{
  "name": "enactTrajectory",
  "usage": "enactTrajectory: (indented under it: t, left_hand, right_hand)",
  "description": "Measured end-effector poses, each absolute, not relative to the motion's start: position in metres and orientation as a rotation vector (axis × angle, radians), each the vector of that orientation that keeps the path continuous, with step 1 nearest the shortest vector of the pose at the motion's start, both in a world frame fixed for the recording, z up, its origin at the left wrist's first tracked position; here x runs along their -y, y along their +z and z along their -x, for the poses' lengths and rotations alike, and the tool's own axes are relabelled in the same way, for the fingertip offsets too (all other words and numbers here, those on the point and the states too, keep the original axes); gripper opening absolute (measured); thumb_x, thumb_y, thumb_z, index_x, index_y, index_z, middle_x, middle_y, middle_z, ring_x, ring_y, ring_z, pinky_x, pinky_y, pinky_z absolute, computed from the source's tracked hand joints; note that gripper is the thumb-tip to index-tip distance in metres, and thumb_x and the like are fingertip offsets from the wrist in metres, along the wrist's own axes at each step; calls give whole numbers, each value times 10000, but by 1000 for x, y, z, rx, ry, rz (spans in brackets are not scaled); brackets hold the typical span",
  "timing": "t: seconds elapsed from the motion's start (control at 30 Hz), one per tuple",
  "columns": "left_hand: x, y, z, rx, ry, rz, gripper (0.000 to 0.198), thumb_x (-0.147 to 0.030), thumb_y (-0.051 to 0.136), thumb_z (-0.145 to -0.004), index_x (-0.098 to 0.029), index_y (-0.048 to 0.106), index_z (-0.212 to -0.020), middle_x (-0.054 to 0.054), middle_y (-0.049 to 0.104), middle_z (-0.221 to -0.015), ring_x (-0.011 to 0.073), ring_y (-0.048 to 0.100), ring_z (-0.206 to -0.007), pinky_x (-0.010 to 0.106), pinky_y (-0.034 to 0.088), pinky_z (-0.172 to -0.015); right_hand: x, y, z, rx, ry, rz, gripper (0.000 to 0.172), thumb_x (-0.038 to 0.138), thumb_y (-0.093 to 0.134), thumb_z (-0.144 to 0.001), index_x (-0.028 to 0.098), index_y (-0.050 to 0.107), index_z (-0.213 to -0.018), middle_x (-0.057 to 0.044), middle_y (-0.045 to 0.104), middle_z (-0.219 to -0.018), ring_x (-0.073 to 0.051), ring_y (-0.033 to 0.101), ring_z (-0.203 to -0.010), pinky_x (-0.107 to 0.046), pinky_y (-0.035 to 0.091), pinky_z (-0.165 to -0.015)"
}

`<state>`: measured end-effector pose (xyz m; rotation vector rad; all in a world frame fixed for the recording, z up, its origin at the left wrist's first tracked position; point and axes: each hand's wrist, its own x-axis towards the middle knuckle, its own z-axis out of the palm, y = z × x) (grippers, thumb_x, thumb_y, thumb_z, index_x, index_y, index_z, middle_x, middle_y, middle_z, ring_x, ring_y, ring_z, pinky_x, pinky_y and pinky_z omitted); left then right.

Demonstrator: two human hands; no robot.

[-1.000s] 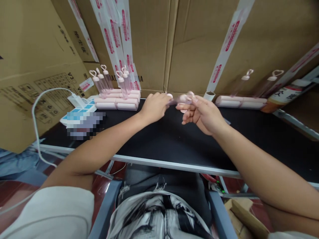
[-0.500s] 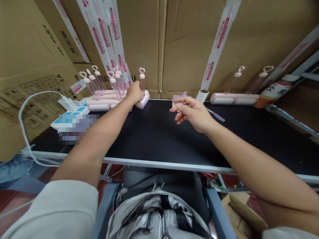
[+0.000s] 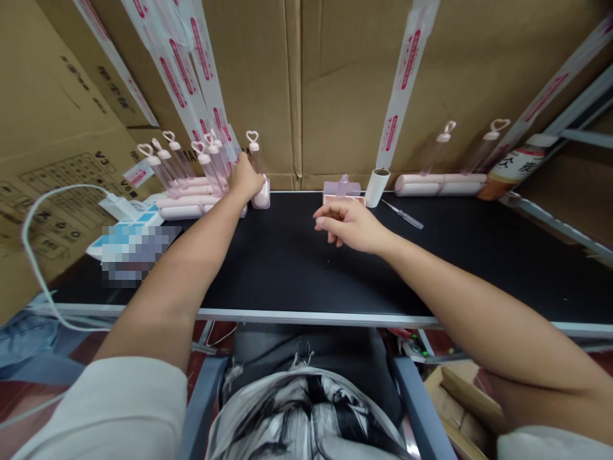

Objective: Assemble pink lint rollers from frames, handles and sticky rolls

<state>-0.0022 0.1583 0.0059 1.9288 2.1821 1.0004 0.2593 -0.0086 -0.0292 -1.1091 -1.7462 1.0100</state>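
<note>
My left hand (image 3: 245, 177) is closed around a pink-and-white roller (image 3: 261, 197), which looks like a lint roller, at the back of the black table. Its clear handle, topped by a heart-shaped loop, stands upright; some of my fingers are hidden. Just left of it are several similar rollers (image 3: 179, 211), their handles pointing up. My right hand (image 3: 352, 225) hovers empty over the middle, fingers loosely bent and apart. Behind it lie a lilac clear plastic piece with a pink edge (image 3: 342, 188) and a standing white tube (image 3: 377, 188). A screwdriver (image 3: 403, 215) with a clear handle lies to the right.
Two more rollers (image 3: 440, 184) lie back right, beside a leaning drink bottle (image 3: 514, 166). A blue-and-white power strip (image 3: 127, 230) with a white cable (image 3: 26, 236) sits at left. Tall cardboard (image 3: 345, 83) backs the black table (image 3: 287, 268).
My left hand has shifted the roller slightly left, towards the others, and it now points more straight towards me. My right hand has come down and nearer, its fingers more relaxed. The view has shifted a little.
</note>
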Motion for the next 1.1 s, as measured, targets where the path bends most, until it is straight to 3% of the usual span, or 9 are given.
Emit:
enactTrajectory:
  t: [0.13,0.23,0.3,0.5,0.7,0.87,0.97,1.1]
  left_hand:
    - [-159,5,1,-2070,1223,-1925,773,-88,827,-815,-197,480,-1498,199,676,-1497,394,632,-1461,596,494,-1254]
    - [-152,2,-4,-1921,1554,-2034,746,-75,804,-805,-239,493,-1463,179,564,-1602,378,517,-1559,594,414,-1334]
    - [-136,0,-11,-1746,1644,-2198,662,-91,766,-843,-258,524,-1436,148,565,-1566,343,535,-1524,561,420,-1333]
    - [-62,-14,-39,-1297,1032,-2632,201,-201,647,-951,-183,732,-1132,87,738,-1183,229,732,-1062,433,605,-1070]
    - [-47,-26,-48,-1191,607,-2683,202,-249,684,-948,-184,824,-1078,78,813,-1049,215,756,-907,389,624,-962]
    - [-50,-27,-49,-1164,618,-2634,184,-242,705,-941,-191,843,-1052,67,848,-1017,212,771,-880,370,622,-914]
    - [-48,-26,-51,-1141,648,-2607,172,-232,709,-939,-191,843,-1039,60,853,-1000,203,767,-858,363,622,-896]
    - [-45,-26,-53,-1124,650,-2586,162,-222,709,-944,-188,836,-1038,54,843,-979,195,754,-840,365,623,-910]
  right_hand:
    - [-1,-18,-279,1638,631,1075,120,314,702,-904,203,746,-914,-19,740,-762,-125,616,-543,-249,504,-489]
    - [-21,-14,-302,1469,309,1085,103,297,668,-894,219,735,-898,-14,694,-711,-161,622,-595,-300,519,-580]
    - [-36,-16,-317,1439,208,1160,102,285,671,-867,226,740,-915,-17,700,-715,-180,628,-621,-333,535,-634]
    - [-64,-34,-338,1613,47,1424,236,228,630,-818,192,791,-988,-101,820,-919,-279,750,-871,-447,594,-901]
    - [-73,-48,-336,1731,64,1507,425,276,674,-851,158,802,-1238,-181,834,-1259,-358,774,-1176,-532,563,-1106]
    - [-82,-57,-321,1634,200,1458,557,366,775,-876,127,743,-1378,-213,827,-1311,-385,772,-1279,-565,566,-1144]
    - [-86,-60,-313,1588,240,1439,501,333,778,-871,142,747,-1334,-192,837,-1288,-362,795,-1229,-552,603,-1099]
    - [-86,-60,-308,1575,233,1454,284,284,757,-867,161,779,-1122,-156,858,-1150,-343,815,-1114,-536,608,-1063]
